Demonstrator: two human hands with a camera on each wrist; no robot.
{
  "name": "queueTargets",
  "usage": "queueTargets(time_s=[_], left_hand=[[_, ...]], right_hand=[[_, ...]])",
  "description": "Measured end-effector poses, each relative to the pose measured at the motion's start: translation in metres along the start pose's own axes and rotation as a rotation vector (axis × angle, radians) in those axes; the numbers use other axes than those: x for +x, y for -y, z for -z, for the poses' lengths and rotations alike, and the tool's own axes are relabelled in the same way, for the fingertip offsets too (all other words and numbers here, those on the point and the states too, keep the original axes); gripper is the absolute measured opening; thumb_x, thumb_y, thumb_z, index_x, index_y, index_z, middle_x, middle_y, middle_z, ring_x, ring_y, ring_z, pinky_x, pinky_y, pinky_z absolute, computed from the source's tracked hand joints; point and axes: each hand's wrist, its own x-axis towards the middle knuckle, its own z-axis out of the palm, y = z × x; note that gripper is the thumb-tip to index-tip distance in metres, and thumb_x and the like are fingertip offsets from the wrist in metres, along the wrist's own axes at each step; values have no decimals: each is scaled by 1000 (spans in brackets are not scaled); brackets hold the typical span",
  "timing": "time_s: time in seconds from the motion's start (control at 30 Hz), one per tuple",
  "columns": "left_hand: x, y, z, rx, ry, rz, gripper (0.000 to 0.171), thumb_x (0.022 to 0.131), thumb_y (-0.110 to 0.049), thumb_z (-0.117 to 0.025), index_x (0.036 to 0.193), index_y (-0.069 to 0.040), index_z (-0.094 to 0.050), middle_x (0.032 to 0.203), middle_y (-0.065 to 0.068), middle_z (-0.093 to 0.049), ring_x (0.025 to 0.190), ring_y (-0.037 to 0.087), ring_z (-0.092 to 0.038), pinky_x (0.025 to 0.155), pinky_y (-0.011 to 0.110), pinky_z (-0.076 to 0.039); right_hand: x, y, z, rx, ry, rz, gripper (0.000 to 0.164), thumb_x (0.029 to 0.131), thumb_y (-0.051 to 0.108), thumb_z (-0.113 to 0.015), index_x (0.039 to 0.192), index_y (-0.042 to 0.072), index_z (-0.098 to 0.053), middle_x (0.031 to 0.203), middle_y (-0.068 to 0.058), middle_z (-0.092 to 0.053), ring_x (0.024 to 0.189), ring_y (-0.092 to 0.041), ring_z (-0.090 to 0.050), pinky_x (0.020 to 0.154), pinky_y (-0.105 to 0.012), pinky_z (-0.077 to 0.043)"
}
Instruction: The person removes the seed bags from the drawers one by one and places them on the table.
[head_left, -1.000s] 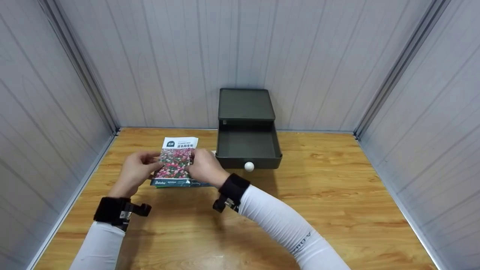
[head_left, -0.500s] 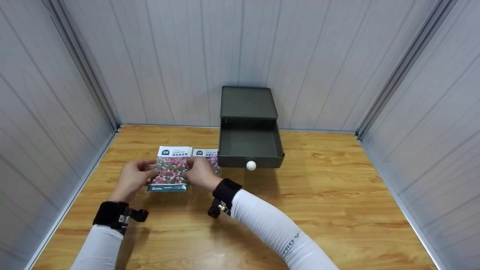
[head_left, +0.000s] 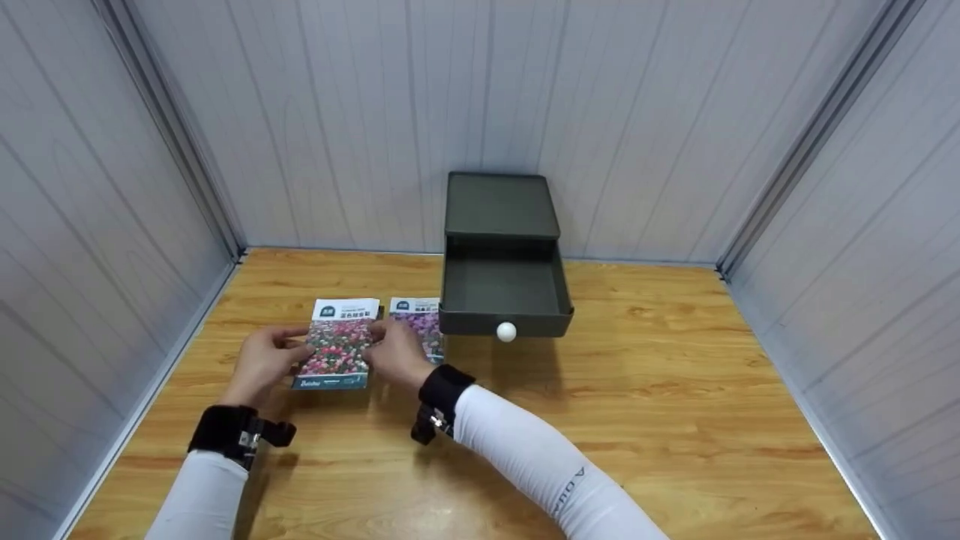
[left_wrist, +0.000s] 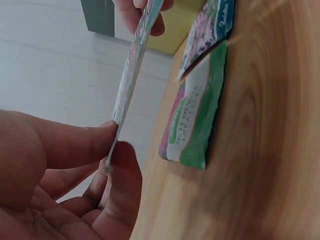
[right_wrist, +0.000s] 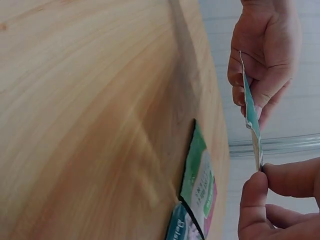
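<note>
A flat flower-seed packet (head_left: pixel 337 346) with a pink-flower picture hangs between both hands over the table. My left hand (head_left: pixel 264 365) pinches its left edge between thumb and fingers; my right hand (head_left: pixel 396 355) pinches the right edge. The left wrist view shows it nearly edge-on, apart from the tabletop. Below lies a green-and-white packet (left_wrist: pixel 194 115), mostly hidden from the head view. Beside that one lies a purple-flower packet (head_left: pixel 424 324), partly covered by my right hand.
A dark olive box (head_left: pixel 501 204) stands against the back wall with its drawer (head_left: pixel 506 289) pulled out. The drawer has a white round knob (head_left: pixel 506 332). Light panel walls (head_left: pixel 360 135) enclose the wooden table (head_left: pixel 660 390) at the back and both sides.
Both hands have moved the pink-flower packet left and toward me, away from the box. The purple-flower packet, hidden before, has come into sight. The head view has shifted slightly.
</note>
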Motion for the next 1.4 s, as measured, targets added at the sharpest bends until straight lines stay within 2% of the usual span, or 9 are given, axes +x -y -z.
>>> queueTargets(time_s=[0.1, 0.37, 0.6, 0.73, 0.9, 1.07, 1.2, 1.27, 1.4], left_hand=[[0, 4, 2, 5, 1, 28, 48, 109, -7, -69, 152, 10, -59, 121, 21, -73, 95, 18, -72, 79, 27, -64], [-1, 14, 4, 23, -1, 100, 48, 109, -9, -68, 154, 9, -58, 122, 20, -70, 98, 22, -71, 79, 27, -63], [1, 22, 7, -5, -13, 138, 49, 110, -11, -68, 154, 9, -58, 127, 22, -71, 94, 17, -71, 79, 27, -63], [2, 27, 8, -23, -31, 141, 50, 109, -10, -69, 153, 9, -59, 126, 22, -70, 94, 15, -69, 78, 25, -61], [5, 31, 11, -28, -45, 166, 51, 109, -11, -69, 154, 9, -59, 130, 23, -68, 96, 14, -67, 77, 23, -59], [9, 37, 15, -26, -55, 166, 51, 109, -12, -69, 154, 9, -58, 135, 28, -68, 94, 13, -68, 76, 24, -59], [12, 39, 19, 1, -74, 155, 50, 110, -12, -68, 154, 10, -58, 140, 32, -66, 94, 11, -67, 75, 22, -58], [15, 40, 22, 9, -82, 156, 51, 111, -12, -67, 155, 10, -57, 143, 33, -64, 97, 14, -67, 76, 22, -58], [21, 40, 28, 17, -109, 174, 51, 111, -13, -66, 157, 9, -56, 147, 34, -62, 106, 21, -68, 78, 21, -57]], right_hand=[[0, -1, -6, 0, 7, -6, 54, 92, -9, -79, 145, -6, -68, 133, -15, -76, 109, -18, -74, 94, -26, -61], [-3, -4, -18, 77, 44, -82, 58, 97, -10, -75, 153, -1, -64, 144, -16, -71, 50, -16, -59, 48, -35, -59], [-2, -9, -24, 51, 60, -50, 57, 96, -8, -78, 151, -3, -65, 144, -15, -72, 77, -11, -68, 78, -23, -61], [-2, -10, -25, 101, 89, -72, 57, 98, -6, -77, 153, -3, -62, 137, -14, -74, 73, -11, -67, 65, -23, -58], [-2, -12, -25, 116, 133, -82, 48, 100, -5, -76, 148, -4, -66, 101, -12, -80, 59, -18, -64, 50, -26, -51], [-1, -16, -25, 44, 136, -42, 26, 99, -1, -80, 124, -5, -75, 95, -8, -77, 77, -15, -70, 74, -28, -59], [-2, -17, -24, -1, 146, -27, 45, 98, 2, -81, 141, -7, -69, 115, -13, -78, 99, -15, -72, 96, -32, -61], [-3, -18, -24, -11, 153, -16, 48, 97, 2, -82, 142, -8, -68, 116, -13, -77, 99, -14, -70, 96, -31, -60], [-3, -17, -25, -29, 160, 15, 17, 95, 1, -84, 105, -4, -72, 93, -5, -70, 80, -9, -60, 75, -25, -54]])
